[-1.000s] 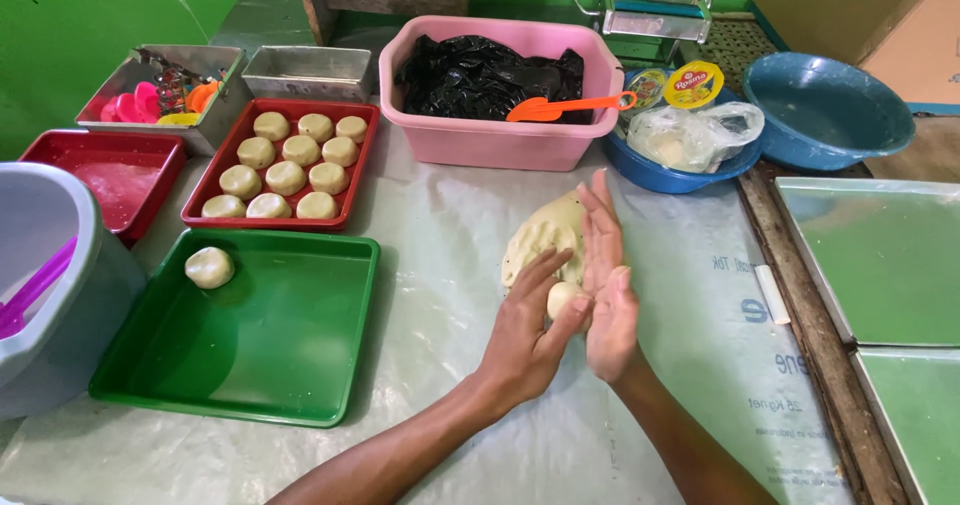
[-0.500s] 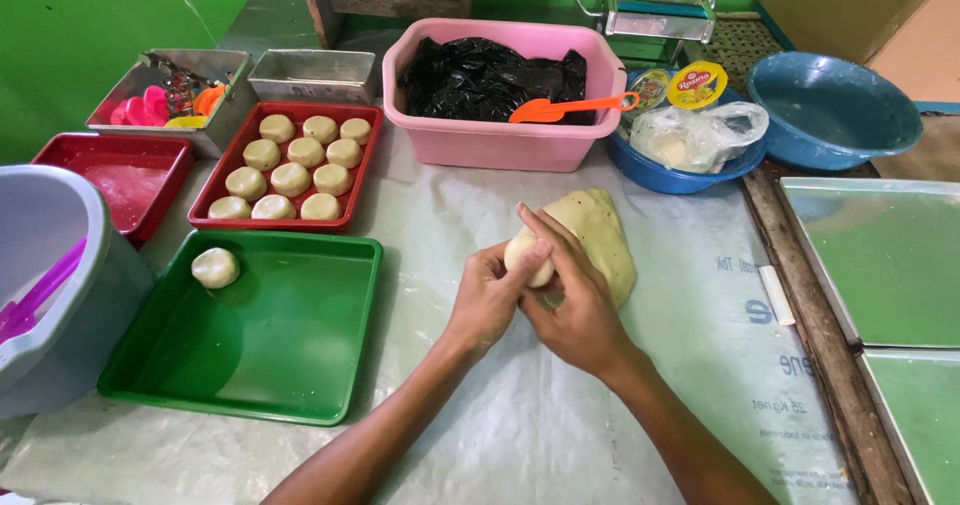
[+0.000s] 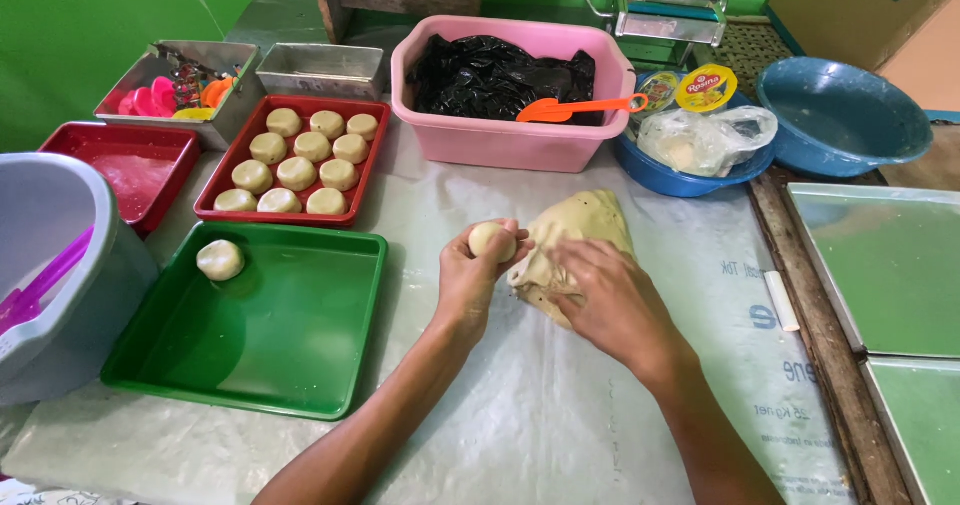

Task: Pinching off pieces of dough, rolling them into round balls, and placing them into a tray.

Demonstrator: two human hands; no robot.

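I see my left hand [image 3: 478,275] cupping a small dough ball [image 3: 491,240] mid-frame, while my right hand [image 3: 612,300] presses the dough lump [image 3: 580,235]; the green tray [image 3: 300,365] lies left, nearer my left hand.

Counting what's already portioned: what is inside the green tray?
The green tray holds one dough ball near its far left corner; the rest of its floor shows bare. Nothing covers it. The left hand holds another small dough ball outside the tray.
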